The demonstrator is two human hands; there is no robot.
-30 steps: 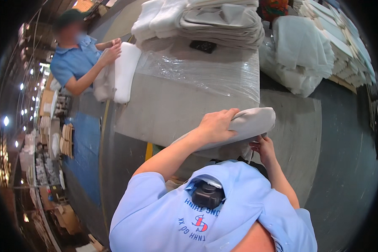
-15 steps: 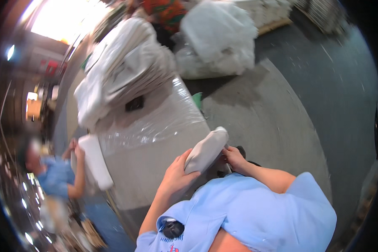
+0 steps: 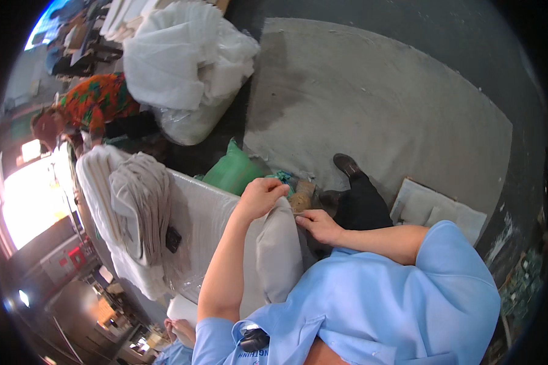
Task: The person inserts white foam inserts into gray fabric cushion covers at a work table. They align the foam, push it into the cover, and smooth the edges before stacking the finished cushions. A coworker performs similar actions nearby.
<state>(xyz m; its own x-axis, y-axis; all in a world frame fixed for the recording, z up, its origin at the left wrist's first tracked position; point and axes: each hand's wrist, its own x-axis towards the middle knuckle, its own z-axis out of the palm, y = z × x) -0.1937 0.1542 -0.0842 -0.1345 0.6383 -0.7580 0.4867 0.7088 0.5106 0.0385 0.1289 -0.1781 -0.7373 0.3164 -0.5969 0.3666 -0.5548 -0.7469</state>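
A long, padded light grey fabric piece [image 3: 279, 255] lies along the table edge toward my body. My left hand [image 3: 263, 198] is closed on its far end, knuckles up. Beside it, my right hand [image 3: 320, 227] pinches at the right edge of that same end, thumb and forefinger together. What exactly sits between the right fingertips is too small to make out. Just beyond the fingers are a brown twine ball [image 3: 299, 201] and a green sack [image 3: 232, 169].
The plastic-covered table [image 3: 204, 210] holds a stack of pale cloth [image 3: 141, 207] and a small black object [image 3: 173, 239]. Beyond stands a big plastic-wrapped white bundle [image 3: 186, 61]. A person in an orange patterned top [image 3: 100, 100] bends nearby; another person's hands [image 3: 179, 328] show lower left.
My view has turned to the right. The fabric piece now points away from my body, and my left hand has shifted from its near part to its far end, close to my right hand.
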